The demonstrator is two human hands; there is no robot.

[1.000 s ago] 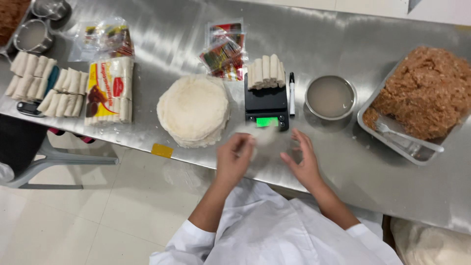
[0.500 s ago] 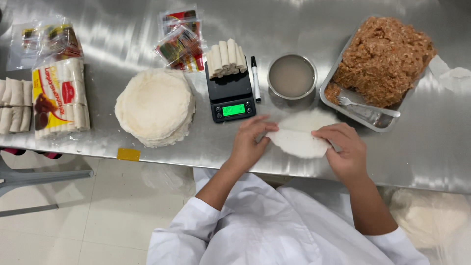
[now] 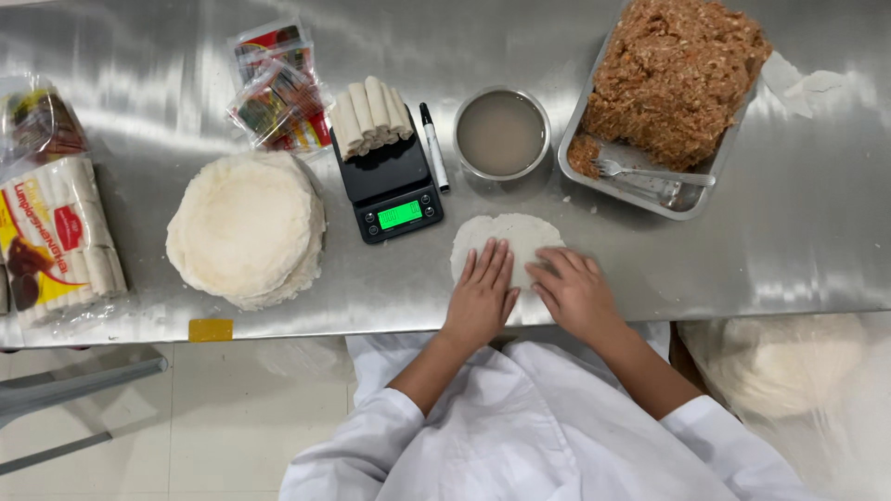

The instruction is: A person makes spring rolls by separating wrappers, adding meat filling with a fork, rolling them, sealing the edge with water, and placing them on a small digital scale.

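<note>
Round white wrapper (image 3: 509,237) lies flat at the steel table (image 3: 798,250) near edge, pressed under both open palms: left hand (image 3: 483,295), right hand (image 3: 575,292), nothing clenched. Just behind: metal bowl (image 3: 502,134) of cloudy liquid, tray (image 3: 650,190) of minced filling with fork (image 3: 654,173), scale (image 3: 388,186) carrying rolls. Wrapper stack (image 3: 246,227) well left. Since the earlier frame, the hands have been flattened closer together.

One scale (image 3: 388,186), one bowl (image 3: 502,134), one tray (image 3: 640,186), one pen (image 3: 433,147), one fork (image 3: 650,173), two hands (image 3: 529,292)

Shiny steel table (image 3: 139,56) over pale tiled floor (image 3: 213,417), grey chair legs (image 3: 74,399).
</note>
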